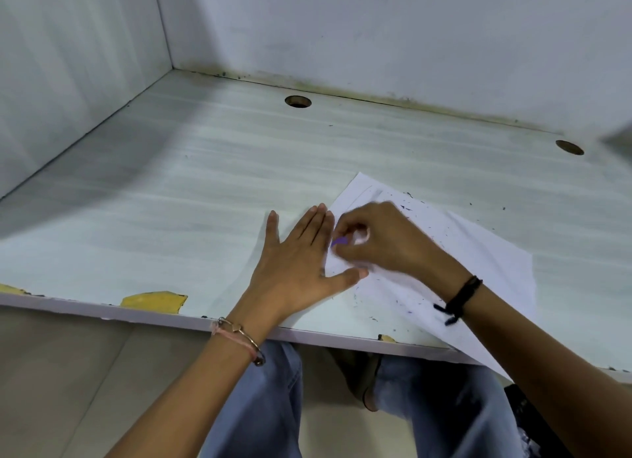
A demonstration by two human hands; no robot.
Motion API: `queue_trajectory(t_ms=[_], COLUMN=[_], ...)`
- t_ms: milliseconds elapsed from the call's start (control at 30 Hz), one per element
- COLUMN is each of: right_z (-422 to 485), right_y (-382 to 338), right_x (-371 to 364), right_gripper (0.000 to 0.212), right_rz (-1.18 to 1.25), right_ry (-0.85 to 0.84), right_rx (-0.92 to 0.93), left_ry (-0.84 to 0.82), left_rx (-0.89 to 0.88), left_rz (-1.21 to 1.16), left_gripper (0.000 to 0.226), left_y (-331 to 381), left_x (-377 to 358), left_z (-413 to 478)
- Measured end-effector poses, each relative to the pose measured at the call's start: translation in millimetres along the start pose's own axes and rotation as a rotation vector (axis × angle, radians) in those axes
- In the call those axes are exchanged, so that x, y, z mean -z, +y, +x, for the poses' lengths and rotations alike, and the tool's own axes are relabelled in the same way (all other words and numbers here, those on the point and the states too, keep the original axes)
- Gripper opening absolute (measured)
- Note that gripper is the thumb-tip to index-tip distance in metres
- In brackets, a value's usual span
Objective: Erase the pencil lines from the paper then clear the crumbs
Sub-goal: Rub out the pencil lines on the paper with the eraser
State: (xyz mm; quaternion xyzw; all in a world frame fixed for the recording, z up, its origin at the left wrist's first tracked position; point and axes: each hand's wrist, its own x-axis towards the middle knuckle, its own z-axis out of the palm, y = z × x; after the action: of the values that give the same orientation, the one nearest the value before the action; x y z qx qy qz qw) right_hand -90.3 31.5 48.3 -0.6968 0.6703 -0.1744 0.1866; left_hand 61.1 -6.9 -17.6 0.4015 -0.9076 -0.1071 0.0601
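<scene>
Table: a pale table (171,190) with a washed wood grain, streaked grey toward its far edge.
Room: a white left wall (68,64) and a white back wall (376,30) close in the table; the seam along the far edge is stained dark and yellowish. A beige floor (68,372) shows below the front edge.
Cable holes: two round ones, one (298,101) at the middle of the far edge and one (569,147) near the far right corner.
Yellow patches: three chipped spots on the front edge, the largest (154,299) left of centre.
Paper: one white sheet (478,252), lying askew on the right half of the table, its near corner hanging over the front edge. Faint grey marks sit near its far corner.
Crumbs: many dark and purplish specks (408,207) scattered over the sheet, a few on the bare table beyond it; too many to count.
Eraser: one small purple eraser (340,241), on the sheet's left part, mostly hidden.
Left hand: the left hand (301,255) lies flat, fingers straight and spread, partly on the sheet's left edge and partly on the table.
Right hand: the right hand (386,238), blurred, pinches the eraser in curled fingers, just beside the left hand.
Wrists: a metal bangle (246,338) with a pink thread on the left, a black band (461,297) on the right.
Below the table: legs in blue jeans (260,406).
</scene>
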Motion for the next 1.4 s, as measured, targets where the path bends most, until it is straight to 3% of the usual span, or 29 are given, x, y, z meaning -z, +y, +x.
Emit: queue_trajectory(t_ms=[67, 233, 367, 533, 667, 800, 933, 1100, 1233, 1400], right_z=[-6, 11, -4, 9, -3, 6, -7, 5, -12, -20], right_y=[-4, 10, -2, 11, 5, 14, 2, 16, 11, 39], right_x=[-3, 8, 0, 9, 2, 7, -1, 2, -1, 12], right_gripper=[0.004, 0.005, 0.003, 0.004, 0.003, 0.003, 0.002, 0.004, 0.003, 0.012], right_rz=[0.001, -0.001, -0.017, -0.016, -0.027, -0.025, -0.020, -0.015, 0.078, 0.257], right_ry=[-0.096, 0.076, -0.109, 0.073, -0.091, 0.107, -0.076, 0.133, -0.065, 0.158], right_rx=[0.021, -0.049, 0.042, -0.027, 0.051, 0.001, 0.095, 0.038, 0.046, -0.129], left_ry=[0.003, -0.013, -0.001, -0.011, 0.000, -0.009, -0.006, -0.016, -0.017, -0.006], left_rx=[-0.003, 0.021, -0.006, 0.017, 0.000, 0.017, -0.006, 0.016, 0.000, 0.010], left_rz=[0.008, -0.010, 0.023, -0.013, 0.020, -0.013, 0.021, -0.001, 0.019, -0.011], left_gripper=[0.109, 0.104, 0.109, 0.102, 0.105, 0.102, 0.107, 0.105, 0.107, 0.101], left_y=[-2, 1, -2, 2, -1, 2, -1, 1, 0, 4], left_x=[-1, 2, 0, 2, 1, 2, 1, 2, 3, 5], left_z=[0, -1, 0, -1, 0, -2, 0, -1, -1, -4])
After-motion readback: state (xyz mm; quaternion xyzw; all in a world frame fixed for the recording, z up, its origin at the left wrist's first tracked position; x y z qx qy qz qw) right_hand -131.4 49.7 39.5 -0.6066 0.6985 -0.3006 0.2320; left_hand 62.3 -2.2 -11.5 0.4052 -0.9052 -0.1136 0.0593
